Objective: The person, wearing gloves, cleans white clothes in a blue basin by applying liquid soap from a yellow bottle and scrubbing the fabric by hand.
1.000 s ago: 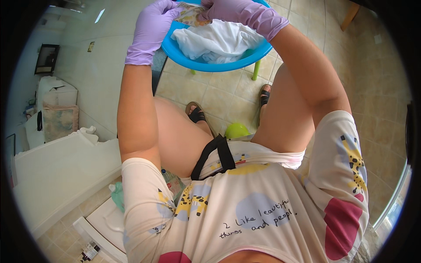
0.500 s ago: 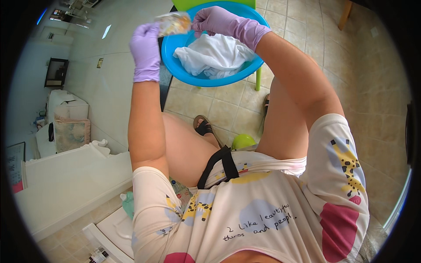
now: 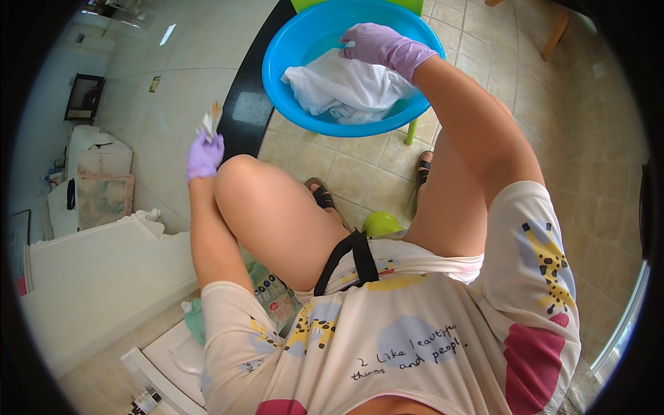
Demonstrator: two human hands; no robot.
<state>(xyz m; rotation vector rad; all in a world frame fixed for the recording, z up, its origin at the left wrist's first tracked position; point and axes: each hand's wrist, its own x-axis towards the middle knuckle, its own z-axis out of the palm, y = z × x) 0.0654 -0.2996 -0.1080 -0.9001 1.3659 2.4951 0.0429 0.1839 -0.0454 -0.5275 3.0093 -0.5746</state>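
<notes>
My left hand point(image 3: 205, 155), in a lilac glove, is out to the left beside my knee, closed on a crumpled, printed packet point(image 3: 211, 119). My right hand point(image 3: 373, 47), also gloved, is inside the far part of a blue basin point(image 3: 278, 50), just over wet-looking white cloth point(image 3: 328, 86); its fingers are curled, and I cannot make out what they hold. The basin rests on a green stand point(image 3: 411, 131) in front of my legs.
A dark, glossy strip point(image 3: 249, 107) runs left of the basin. A white piece of furniture point(image 3: 104, 277) stands at my left, with a teal container point(image 3: 194, 318) nearby. A green round object point(image 3: 380, 225) lies between my feet. Wooden legs point(image 3: 553, 38) show at the back right.
My hands have parted: the left moved down and outward to the left with the packet, while the right let go of the packet and stayed in the basin's area.
</notes>
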